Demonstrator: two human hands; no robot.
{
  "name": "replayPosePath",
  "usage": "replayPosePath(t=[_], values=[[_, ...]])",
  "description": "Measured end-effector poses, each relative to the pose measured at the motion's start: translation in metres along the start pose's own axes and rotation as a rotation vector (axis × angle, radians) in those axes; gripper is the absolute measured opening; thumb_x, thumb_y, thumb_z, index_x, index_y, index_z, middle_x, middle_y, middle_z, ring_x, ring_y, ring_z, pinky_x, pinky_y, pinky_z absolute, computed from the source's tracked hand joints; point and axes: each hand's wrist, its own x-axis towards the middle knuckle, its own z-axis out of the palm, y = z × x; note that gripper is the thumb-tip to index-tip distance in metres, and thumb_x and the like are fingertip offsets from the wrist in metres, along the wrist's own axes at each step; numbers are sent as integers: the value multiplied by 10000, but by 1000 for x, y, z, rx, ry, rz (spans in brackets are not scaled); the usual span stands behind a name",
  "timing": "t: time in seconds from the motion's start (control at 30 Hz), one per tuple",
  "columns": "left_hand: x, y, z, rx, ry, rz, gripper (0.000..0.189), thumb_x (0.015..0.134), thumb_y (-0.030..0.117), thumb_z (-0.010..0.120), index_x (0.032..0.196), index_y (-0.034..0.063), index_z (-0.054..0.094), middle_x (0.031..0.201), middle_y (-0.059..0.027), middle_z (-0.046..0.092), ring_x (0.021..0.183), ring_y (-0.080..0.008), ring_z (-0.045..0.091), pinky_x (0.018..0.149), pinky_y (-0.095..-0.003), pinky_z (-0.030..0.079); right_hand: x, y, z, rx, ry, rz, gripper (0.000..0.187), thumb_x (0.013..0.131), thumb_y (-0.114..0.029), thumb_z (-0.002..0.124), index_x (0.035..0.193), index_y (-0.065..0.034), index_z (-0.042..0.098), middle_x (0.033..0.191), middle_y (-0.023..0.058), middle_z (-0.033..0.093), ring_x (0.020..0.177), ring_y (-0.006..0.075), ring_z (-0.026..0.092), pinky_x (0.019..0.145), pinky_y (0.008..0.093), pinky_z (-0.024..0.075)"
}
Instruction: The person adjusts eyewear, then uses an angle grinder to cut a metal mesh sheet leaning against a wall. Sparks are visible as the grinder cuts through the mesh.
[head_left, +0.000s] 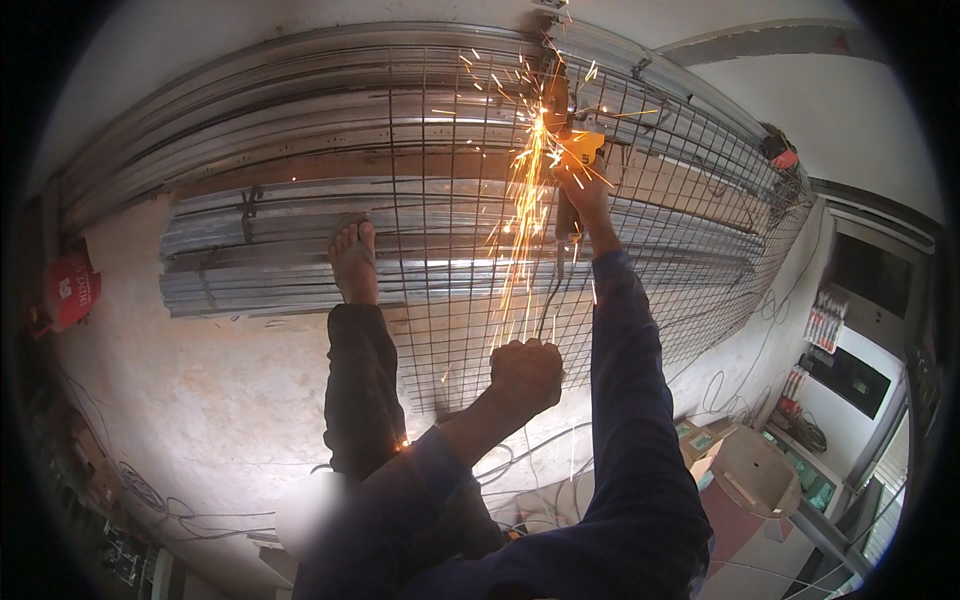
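Note:
My right hand grips a yellow and black angle grinder, its disc running against the far part of a steel wire mesh. Bright orange sparks stream from the contact back towards me. Nearer to my body, my left hand is closed in a fist over the mesh's near part, with its fingers curled around the wires; the fingertips are hidden. The grinder's cord trails down from the handle and passes behind my left hand.
Under the mesh lie bundles of long metal profiles, with my foot on them. A red bag lies on the concrete floor at left. Loose cables cross the floor. A cardboard box and a round stool-like top stand at right.

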Motion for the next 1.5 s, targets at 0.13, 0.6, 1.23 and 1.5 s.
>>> replayPosePath(t=[0.13, 0.6, 1.23, 1.5], values=[[-1, -3, 1, -8, 57, 46, 407, 983, 424, 637, 1052, 28, 697, 954, -148, 716, 870, -332, 726, 760, -480, 579, 7, 3, 5, -80, 0, 275, 711, 725, -361, 879, 1225, 45, 577, 1038, 231, 721, 958, 383, 725, 811, 472, 577], [0, 3, -7, -40, -46, -11, 409, 982, 410, 641, 1089, 18, 691, 999, -169, 714, 950, -350, 719, 808, -500, 569, -5, -11, -5, -38, -29, 313, 596, 737, -304, 873, 1175, -7, 599, 1013, 148, 708, 890, 284, 705, 778, 407, 567], [-1, 4, -8, 17, -11, -5, 424, 983, 427, 641, 1077, 17, 697, 968, -170, 707, 915, -337, 727, 724, -469, 584, -46, -42, -22, -37, -80, 368, 545, 732, -234, 818, 1144, 32, 580, 981, 155, 710, 869, 278, 709, 746, 416, 566], [1, 7, -3, 24, -9, -28, 339, 950, 399, 689, 1025, 74, 751, 1004, -136, 743, 968, -304, 737, 782, -445, 592, -72, -43, -21, 46, -66, 402, 526, 750, -226, 786, 1154, 30, 569, 926, 149, 703, 807, 282, 703, 717, 420, 560]])
